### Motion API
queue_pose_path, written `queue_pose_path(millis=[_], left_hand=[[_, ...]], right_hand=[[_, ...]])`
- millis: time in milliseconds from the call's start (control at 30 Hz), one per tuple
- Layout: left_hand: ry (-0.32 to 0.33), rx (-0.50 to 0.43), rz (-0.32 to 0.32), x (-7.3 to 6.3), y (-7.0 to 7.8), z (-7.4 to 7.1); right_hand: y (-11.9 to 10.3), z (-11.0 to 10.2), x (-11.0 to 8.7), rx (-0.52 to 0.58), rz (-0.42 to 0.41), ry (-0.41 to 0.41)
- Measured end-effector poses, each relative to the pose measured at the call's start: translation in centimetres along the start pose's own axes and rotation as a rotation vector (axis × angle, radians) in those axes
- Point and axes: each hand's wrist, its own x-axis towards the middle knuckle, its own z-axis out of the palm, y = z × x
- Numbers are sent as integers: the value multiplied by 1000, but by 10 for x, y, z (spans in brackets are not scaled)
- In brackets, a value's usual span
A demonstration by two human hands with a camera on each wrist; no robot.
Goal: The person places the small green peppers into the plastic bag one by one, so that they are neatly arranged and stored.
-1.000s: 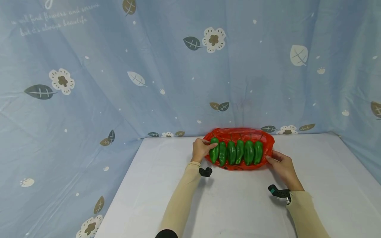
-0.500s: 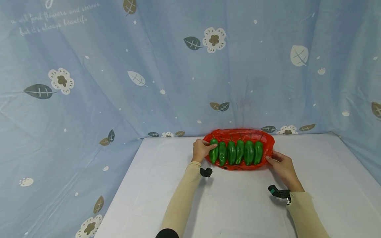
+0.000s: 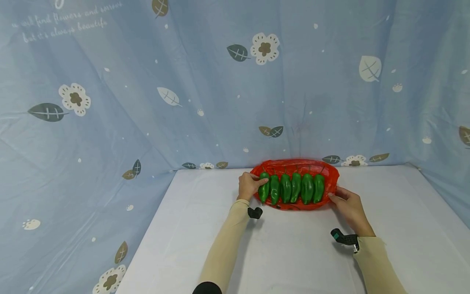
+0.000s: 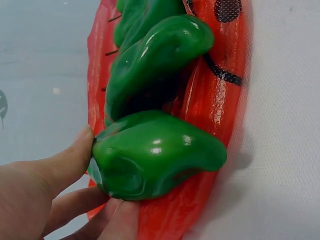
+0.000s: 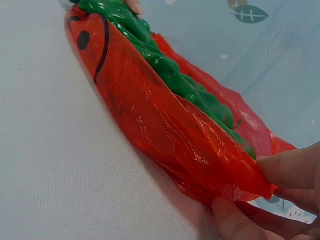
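Several glossy green peppers point(image 3: 295, 188) lie side by side in a red plastic bag point(image 3: 293, 163) near the table's back edge. My left hand point(image 3: 248, 185) pinches the leftmost pepper point(image 4: 155, 155) at its stem end, thumb on one side and fingers on the other. That pepper rests over the bag's left end, apart from its neighbour at the tip. At the opposite end, my right hand point(image 3: 349, 206) grips the gathered edge of the bag point(image 5: 165, 135) between thumb and fingers. Black printed marks show on the bag's front side.
The bag lies on a white-covered table point(image 3: 301, 253). Right behind it hangs a blue curtain point(image 3: 220, 81) with flower and leaf prints. A black wrist mount point(image 3: 255, 212) sits by the left cuff and another black mount point(image 3: 344, 237) by the right.
The leftmost pepper sits slightly lower than one second ago, with the left hand still on it. The right hand keeps its place on the bag.
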Motion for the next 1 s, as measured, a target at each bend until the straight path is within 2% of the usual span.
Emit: queue_pose_path(millis=[400,767,1000], left_hand=[[16,27,29,-1,-1,2],[-4,67,-12,0,0,3],[10,59,9,-1,-1,2]], right_hand=[[0,-1,1,-18,20,-3],[0,-1,-1,-23,15,-11],[0,-1,-1,-23,12,-15]])
